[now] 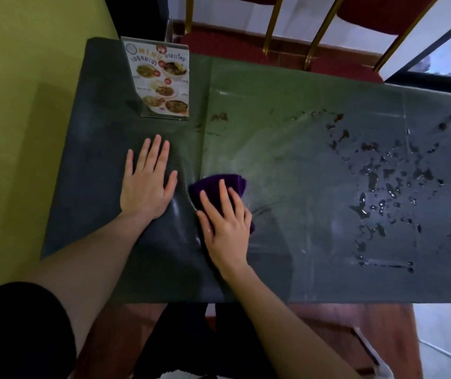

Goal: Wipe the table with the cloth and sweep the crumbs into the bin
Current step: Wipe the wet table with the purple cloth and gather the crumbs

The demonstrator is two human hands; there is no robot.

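A dark green table [287, 99] with a shiny cover fills the view. My right hand [225, 217] presses flat on a folded purple cloth [232, 183] near the table's middle-left. My left hand [147, 177] lies flat on the table just left of the cloth, fingers spread, holding nothing. Brown crumbs [369, 146] and water droplets [383, 198] are scattered over the right half of the table. A small brown smear [218, 116] sits near the menu stand. No bin is in view.
A standing menu card [161, 77] in a clear holder stands at the table's far left. Red chairs with gold legs [314, 36] are behind the far edge. A yellow-green wall [13, 105] runs along the left. A reddish wooden seat [328, 337] lies below the near edge.
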